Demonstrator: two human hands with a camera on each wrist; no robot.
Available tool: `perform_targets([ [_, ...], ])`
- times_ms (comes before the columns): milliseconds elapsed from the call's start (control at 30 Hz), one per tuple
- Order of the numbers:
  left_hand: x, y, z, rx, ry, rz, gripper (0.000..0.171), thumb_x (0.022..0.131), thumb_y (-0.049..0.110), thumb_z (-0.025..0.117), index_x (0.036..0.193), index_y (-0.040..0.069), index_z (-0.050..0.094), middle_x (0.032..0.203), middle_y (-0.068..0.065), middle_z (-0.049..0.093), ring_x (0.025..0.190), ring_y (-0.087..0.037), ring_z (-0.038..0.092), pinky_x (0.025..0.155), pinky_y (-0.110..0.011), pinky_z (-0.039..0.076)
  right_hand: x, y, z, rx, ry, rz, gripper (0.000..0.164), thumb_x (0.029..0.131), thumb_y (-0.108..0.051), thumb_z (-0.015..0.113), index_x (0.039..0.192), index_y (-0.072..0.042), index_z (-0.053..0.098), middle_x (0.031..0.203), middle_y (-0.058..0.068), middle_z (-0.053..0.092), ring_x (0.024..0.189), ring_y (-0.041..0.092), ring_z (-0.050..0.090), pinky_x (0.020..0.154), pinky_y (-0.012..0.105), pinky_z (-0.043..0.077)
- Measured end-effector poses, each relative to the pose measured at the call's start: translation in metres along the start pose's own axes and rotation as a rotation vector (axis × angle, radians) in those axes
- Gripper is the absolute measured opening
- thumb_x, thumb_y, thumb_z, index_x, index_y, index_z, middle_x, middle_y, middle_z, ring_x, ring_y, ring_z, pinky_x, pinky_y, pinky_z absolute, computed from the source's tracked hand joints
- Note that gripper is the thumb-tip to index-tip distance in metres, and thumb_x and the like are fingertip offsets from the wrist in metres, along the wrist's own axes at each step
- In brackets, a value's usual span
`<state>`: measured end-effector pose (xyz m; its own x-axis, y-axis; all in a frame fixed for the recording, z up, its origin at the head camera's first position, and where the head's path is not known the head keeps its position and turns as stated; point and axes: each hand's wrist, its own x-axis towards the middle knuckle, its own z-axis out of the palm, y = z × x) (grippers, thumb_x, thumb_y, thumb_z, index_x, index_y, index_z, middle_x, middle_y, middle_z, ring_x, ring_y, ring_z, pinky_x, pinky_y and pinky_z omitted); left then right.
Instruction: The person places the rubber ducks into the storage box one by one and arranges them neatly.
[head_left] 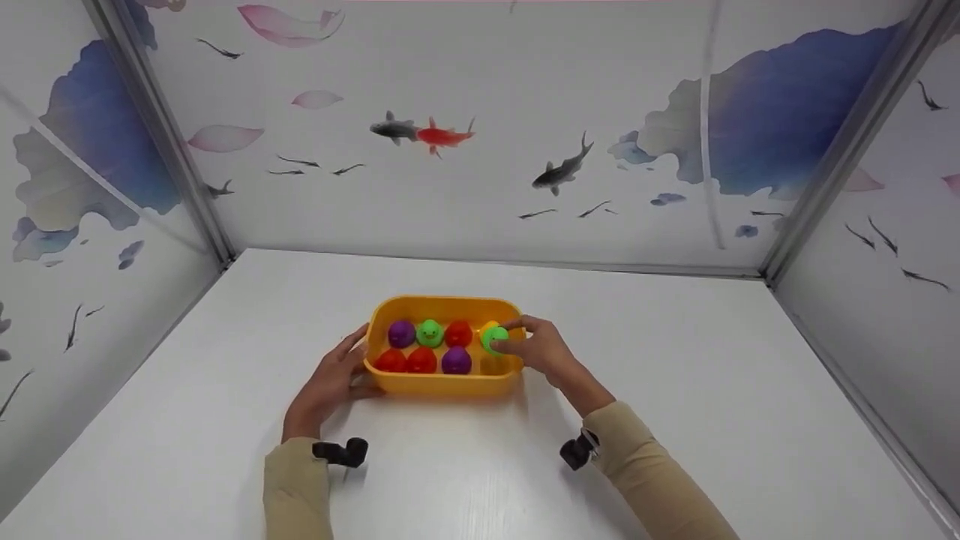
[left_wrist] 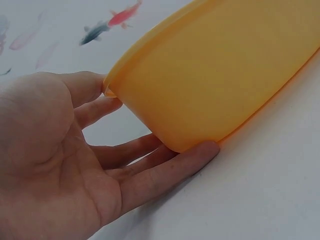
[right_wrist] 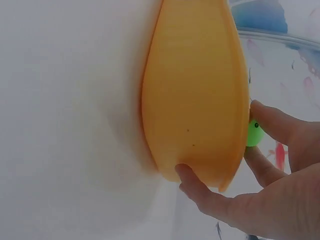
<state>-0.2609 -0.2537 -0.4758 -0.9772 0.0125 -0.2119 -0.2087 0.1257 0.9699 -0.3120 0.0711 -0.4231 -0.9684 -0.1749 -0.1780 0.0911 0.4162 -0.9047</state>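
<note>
A yellow-orange plastic bin (head_left: 442, 385) stands on the white table and holds several small toy ducks. My left hand (head_left: 334, 379) is at its left end; in the left wrist view, its fairly straight fingers (left_wrist: 150, 182) touch the rim and lower wall. My right hand (head_left: 544, 349) pinches a green toy duck (head_left: 493, 340) over the bin's right end. In the right wrist view, another right-hand finger (right_wrist: 197, 190) touches the bin's outer wall, and the green duck is partly hidden behind the rim.
In the bin sit another green duck (head_left: 430, 333), red toys (head_left: 458, 334), purple toys (head_left: 401, 334) and something yellow (head_left: 490, 327) behind the pinched duck. White panels (head_left: 450, 210) printed with fish and leaves enclose the table (head_left: 465, 472) at the back and sides.
</note>
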Motion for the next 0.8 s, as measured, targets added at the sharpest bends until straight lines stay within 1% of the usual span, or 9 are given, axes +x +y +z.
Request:
perform_targets([
  [100, -0.001, 0.000, 0.000, -0.015, -0.009, 0.009, 0.053, 0.107, 0.041, 0.041, 0.158, 0.036, 0.027, 0.156, -0.014, 0.044, 0.121, -0.030, 0.064, 0.094, -0.042, 0.059, 0.001, 0.003, 0.005, 0.011, -0.001, 0.005, 0.040, 0.089, -0.023, 0.077, 0.124, -0.009, 0.065, 0.151, 0.017, 0.047, 0.123, 0.031, 0.058, 0.103, 0.038, 0.055],
  [233, -0.002, 0.000, -0.001, -0.017, -0.017, 0.017, 0.053, 0.107, 0.041, 0.042, 0.158, 0.036, 0.028, 0.156, -0.014, 0.044, 0.121, -0.030, 0.064, 0.095, -0.042, 0.059, 0.004, 0.006, 0.009, 0.005, 0.004, 0.041, 0.040, 0.089, -0.024, 0.076, 0.124, -0.009, 0.065, 0.135, 0.013, 0.059, 0.110, 0.025, 0.060, 0.101, 0.035, 0.056],
  [333, -0.001, 0.000, -0.001, -0.014, -0.019, 0.018, 0.053, 0.107, 0.042, 0.043, 0.158, 0.037, 0.028, 0.157, -0.013, 0.044, 0.123, -0.030, 0.063, 0.095, -0.042, 0.059, 0.005, 0.006, 0.011, -0.016, 0.003, 0.067, 0.039, 0.089, -0.026, 0.077, 0.123, -0.009, 0.065, 0.128, 0.011, 0.061, 0.104, 0.023, 0.060, 0.097, 0.032, 0.058],
  [433, -0.001, 0.001, -0.002, -0.012, -0.017, 0.017, 0.054, 0.107, 0.043, 0.042, 0.158, 0.037, 0.027, 0.157, -0.013, 0.044, 0.123, -0.030, 0.063, 0.095, -0.042, 0.059, 0.006, 0.006, 0.013, -0.039, 0.004, 0.076, 0.040, 0.088, -0.027, 0.077, 0.123, -0.009, 0.066, 0.127, 0.011, 0.062, 0.104, 0.022, 0.060, 0.095, 0.031, 0.058],
  [633, -0.001, 0.001, -0.002, 0.002, -0.003, 0.009, 0.053, 0.107, 0.042, 0.041, 0.158, 0.037, 0.027, 0.157, -0.013, 0.044, 0.122, -0.030, 0.063, 0.095, -0.041, 0.059, 0.004, 0.005, 0.017, -0.083, 0.021, 0.082, 0.043, 0.088, -0.026, 0.078, 0.125, -0.008, 0.066, 0.134, 0.012, 0.060, 0.112, 0.024, 0.059, 0.102, 0.034, 0.056],
  [800, 0.000, 0.000, -0.001, 0.008, 0.005, 0.003, 0.054, 0.106, 0.044, 0.042, 0.158, 0.038, 0.028, 0.155, -0.012, 0.046, 0.121, -0.029, 0.064, 0.093, -0.040, 0.060, 0.001, 0.004, 0.018, -0.131, 0.044, 0.080, 0.042, 0.088, -0.025, 0.077, 0.126, -0.007, 0.068, 0.137, 0.013, 0.060, 0.114, 0.025, 0.058, 0.103, 0.035, 0.055],
])
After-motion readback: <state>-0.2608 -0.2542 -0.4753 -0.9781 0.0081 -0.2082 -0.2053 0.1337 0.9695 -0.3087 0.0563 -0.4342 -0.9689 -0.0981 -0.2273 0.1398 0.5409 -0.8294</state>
